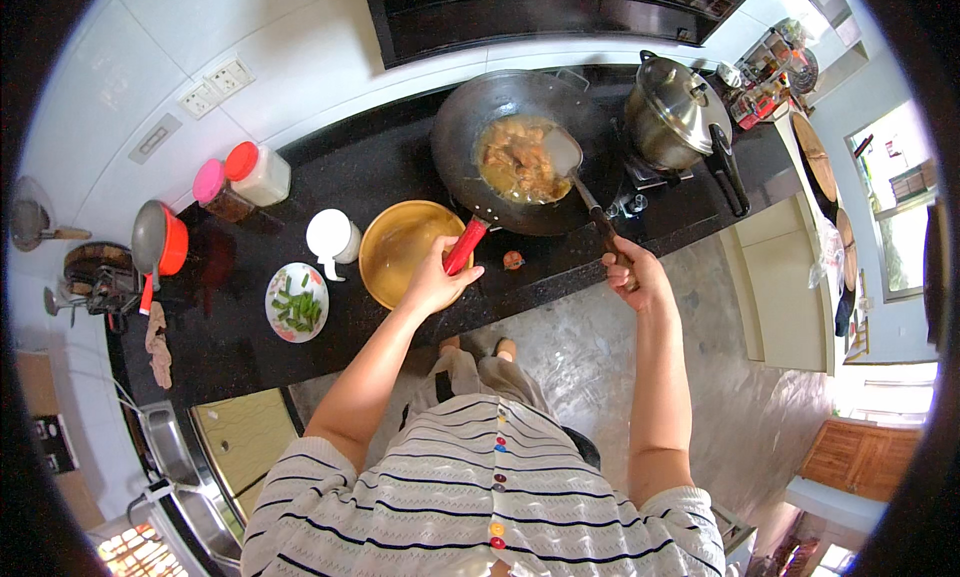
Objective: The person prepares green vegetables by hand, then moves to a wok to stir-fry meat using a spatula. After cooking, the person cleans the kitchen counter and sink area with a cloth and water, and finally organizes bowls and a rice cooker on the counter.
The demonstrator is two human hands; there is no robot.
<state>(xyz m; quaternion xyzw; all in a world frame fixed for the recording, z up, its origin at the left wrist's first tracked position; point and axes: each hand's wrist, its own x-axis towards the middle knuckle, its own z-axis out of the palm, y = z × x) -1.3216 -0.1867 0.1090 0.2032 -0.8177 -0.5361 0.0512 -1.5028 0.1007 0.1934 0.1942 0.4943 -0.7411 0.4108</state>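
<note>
A large dark wok [455, 127] stands on the stove with browned chunks of food [524, 157] in liquid at its bottom. My left hand [438, 280] is closed around the wok's red handle [466, 245]. In my right hand [638, 274] is the dark handle of a spatula [563, 153]; its broad metal blade lies at the right side of the food. Beneath my left hand and the red handle sits a yellow-brown basin [378, 245], partly covered by them. Left of the basin are a white cup with a handle [333, 237] and a floral plate of chopped green pieces [298, 305].
A steel pressure cooker [668, 112] stands right of the wok, its black handle reaching toward the counter's front edge. Two lidded jars [262, 173] and a red pan [172, 242] are at the left, with a sink [170, 447] beyond. A range hood [540, 22] hangs above.
</note>
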